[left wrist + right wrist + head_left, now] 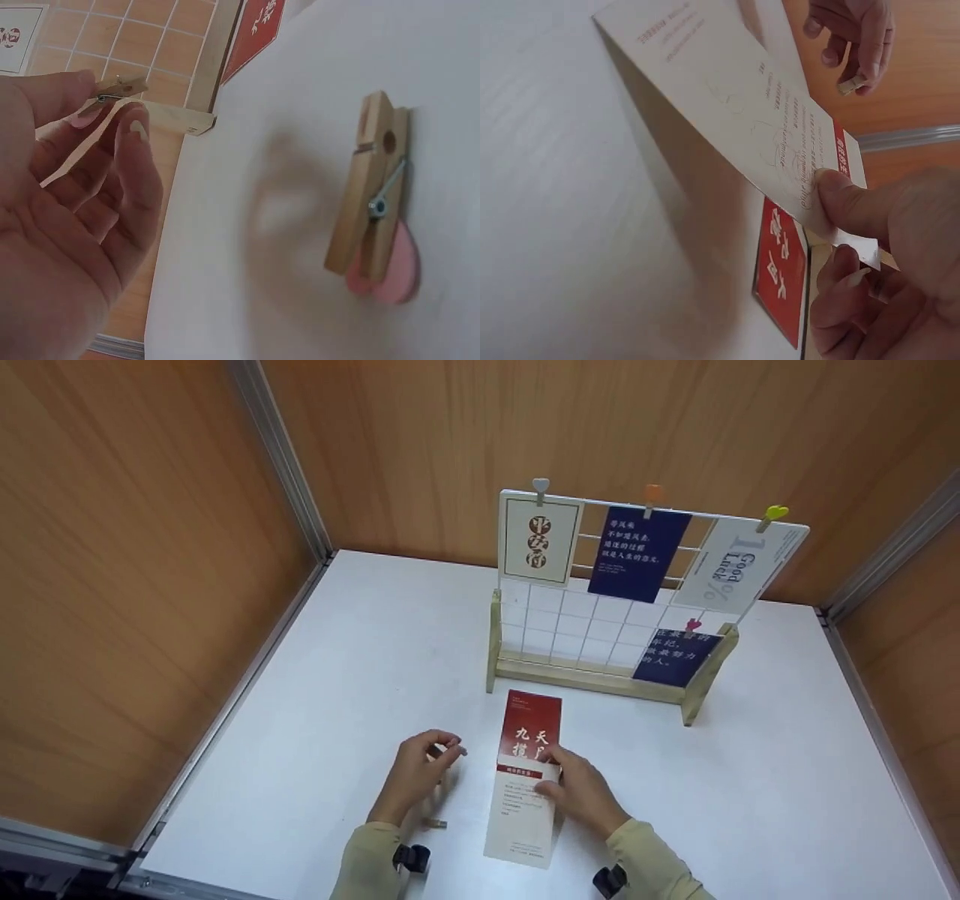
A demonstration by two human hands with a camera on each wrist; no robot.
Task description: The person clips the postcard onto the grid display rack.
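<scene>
A red-and-white card [525, 787] is held lifted at its near end off the white table, while a small wooden clothespin [120, 88] is pinched up in the air left of it.

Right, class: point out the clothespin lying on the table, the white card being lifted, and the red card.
clothespin [369, 196], left wrist view, on its wooden body.
white card [519, 821], head view, on its printed face.
red card [531, 721], head view, on its upper red part.

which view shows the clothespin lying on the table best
The left wrist view: the clothespin fills the frame, showing its spring and pink heart. The head view shows it tiny beside the left wrist. The right wrist view misses it.
</scene>
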